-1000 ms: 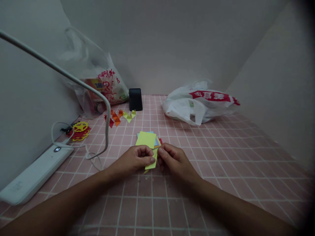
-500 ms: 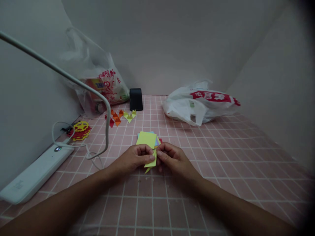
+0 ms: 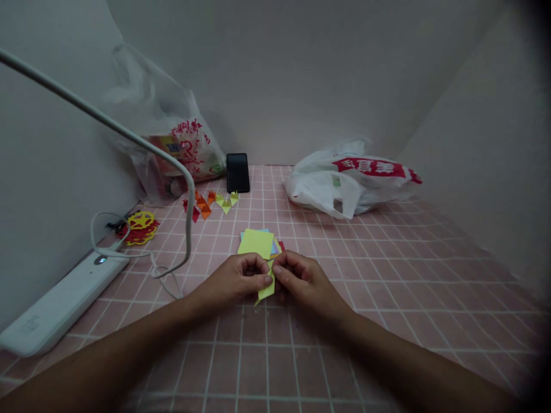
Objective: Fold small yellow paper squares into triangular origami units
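A small folded piece of yellow paper (image 3: 266, 292) is pinched between both hands, near the middle of the view. My left hand (image 3: 241, 276) is closed on its left side, thumb on top. From the right, my right hand (image 3: 301, 276) grips its upper edge with thumb and fingers. The fingers cover part of the folds. Just behind the hands lies a stack of square coloured paper (image 3: 256, 243), yellow on top, with blue, purple and red edges showing at its right.
Folded paper pieces in red, orange (image 3: 204, 206) and yellow (image 3: 226, 203) lie farther back, near a black phone (image 3: 238, 172). Plastic bags (image 3: 189, 143) (image 3: 322, 186) stand left and right. A white power strip (image 3: 64, 304), cable (image 3: 188, 218) and red-yellow cutouts (image 3: 140, 228) are at left.
The yellow paper has turned slightly between my fingers, and its lower flap now shows narrower. My left thumb has shifted a little right and down. Both hands keep hold.
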`<state>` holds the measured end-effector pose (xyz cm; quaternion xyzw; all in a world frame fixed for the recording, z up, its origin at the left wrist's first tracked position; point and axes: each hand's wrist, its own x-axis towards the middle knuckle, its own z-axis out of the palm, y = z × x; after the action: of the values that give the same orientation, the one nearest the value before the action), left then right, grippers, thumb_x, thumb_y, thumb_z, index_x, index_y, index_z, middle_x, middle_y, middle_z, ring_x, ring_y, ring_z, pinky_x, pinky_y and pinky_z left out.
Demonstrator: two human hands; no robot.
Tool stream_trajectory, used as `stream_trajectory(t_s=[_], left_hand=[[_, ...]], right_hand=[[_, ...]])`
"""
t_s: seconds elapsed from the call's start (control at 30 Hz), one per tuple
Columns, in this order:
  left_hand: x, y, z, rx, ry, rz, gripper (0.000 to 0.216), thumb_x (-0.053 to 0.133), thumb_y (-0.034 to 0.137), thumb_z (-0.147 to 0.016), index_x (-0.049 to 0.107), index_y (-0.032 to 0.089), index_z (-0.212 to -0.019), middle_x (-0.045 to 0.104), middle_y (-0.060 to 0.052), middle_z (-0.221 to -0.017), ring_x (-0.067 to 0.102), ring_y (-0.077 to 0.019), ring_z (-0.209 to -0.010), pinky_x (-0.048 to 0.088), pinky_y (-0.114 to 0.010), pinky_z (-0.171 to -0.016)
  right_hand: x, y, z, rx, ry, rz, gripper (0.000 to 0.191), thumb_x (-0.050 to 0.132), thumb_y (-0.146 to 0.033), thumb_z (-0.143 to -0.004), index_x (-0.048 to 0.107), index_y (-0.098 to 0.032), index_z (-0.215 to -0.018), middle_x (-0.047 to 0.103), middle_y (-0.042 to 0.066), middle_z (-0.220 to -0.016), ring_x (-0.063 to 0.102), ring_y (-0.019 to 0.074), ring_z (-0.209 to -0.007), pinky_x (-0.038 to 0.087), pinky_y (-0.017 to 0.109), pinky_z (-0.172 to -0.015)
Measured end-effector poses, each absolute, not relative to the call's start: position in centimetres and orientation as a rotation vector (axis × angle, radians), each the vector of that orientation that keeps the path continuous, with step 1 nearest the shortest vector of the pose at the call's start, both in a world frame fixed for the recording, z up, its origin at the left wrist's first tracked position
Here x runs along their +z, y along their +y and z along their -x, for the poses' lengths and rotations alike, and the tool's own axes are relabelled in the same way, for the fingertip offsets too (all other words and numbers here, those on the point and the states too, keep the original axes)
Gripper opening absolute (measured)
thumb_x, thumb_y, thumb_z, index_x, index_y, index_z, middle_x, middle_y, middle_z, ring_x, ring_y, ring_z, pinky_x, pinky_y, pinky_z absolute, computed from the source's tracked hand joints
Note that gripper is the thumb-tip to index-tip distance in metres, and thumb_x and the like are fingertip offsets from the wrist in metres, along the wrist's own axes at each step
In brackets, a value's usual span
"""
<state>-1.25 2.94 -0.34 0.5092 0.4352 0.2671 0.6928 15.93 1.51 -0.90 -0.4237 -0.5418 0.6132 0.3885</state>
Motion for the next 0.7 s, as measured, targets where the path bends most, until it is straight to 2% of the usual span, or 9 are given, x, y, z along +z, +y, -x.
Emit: stream_trajectory(t_s=[0.13, 0.3, 0.47, 0.7], left_hand=[[-0.09, 2.92, 1.16, 0.572, 0.975, -1.140, 0.032, 0.074, 0.039, -0.066, 0.054, 0.016, -0.075, 0.048, 0.006, -0.060, 0.040, -0.0073, -0.051, 0.027, -0.022, -0.052], [0.07, 2.80, 1.17, 0.663, 0.911, -1.095, 0.033, 0.075, 0.038, -0.070, 0.056, 0.017, -0.085, 0.054, 0.004, -0.070, 0.048, -0.0087, -0.060, 0.034, -0.021, -0.056], [-0.24, 2.69, 1.13, 0.713, 0.829, -0.999, 0.031, 0.066, 0.044, -0.081, 0.057, 0.018, -0.095, 0.058, 0.001, -0.077, 0.052, -0.0100, -0.063, 0.039, -0.022, -0.059], [-0.12, 2.80, 1.20, 0.771, 0.819, -0.985, 0.028, 0.071, 0.034, -0.078, 0.058, 0.016, -0.094, 0.059, 0.001, -0.082, 0.056, -0.0093, -0.069, 0.045, -0.021, -0.064]], right_hand=[[-0.95, 1.49, -15.93, 1.466, -1.475, 1.092, 0.022, 0.061, -0.034, -0.084, 0.054, -0.018, -0.070, 0.050, -0.003, -0.060, 0.043, 0.0095, -0.052, 0.033, 0.023, -0.047], [-0.78, 1.38, -16.14, 1.370, -1.499, 1.146, 0.020, 0.060, -0.034, -0.085, 0.056, -0.019, -0.074, 0.051, -0.003, -0.058, 0.044, 0.0092, -0.049, 0.033, 0.022, -0.046], [-0.97, 1.85, -16.18, 1.606, -1.216, 1.109, 0.025, 0.063, -0.041, -0.082, 0.054, -0.019, -0.074, 0.055, -0.004, -0.053, 0.048, 0.0087, -0.043, 0.034, 0.021, -0.044], [-1.16, 2.00, -15.99, 1.703, -1.032, 1.004, 0.026, 0.069, -0.037, -0.079, 0.055, -0.017, -0.071, 0.058, -0.004, -0.056, 0.049, 0.0063, -0.042, 0.036, 0.019, -0.045]])
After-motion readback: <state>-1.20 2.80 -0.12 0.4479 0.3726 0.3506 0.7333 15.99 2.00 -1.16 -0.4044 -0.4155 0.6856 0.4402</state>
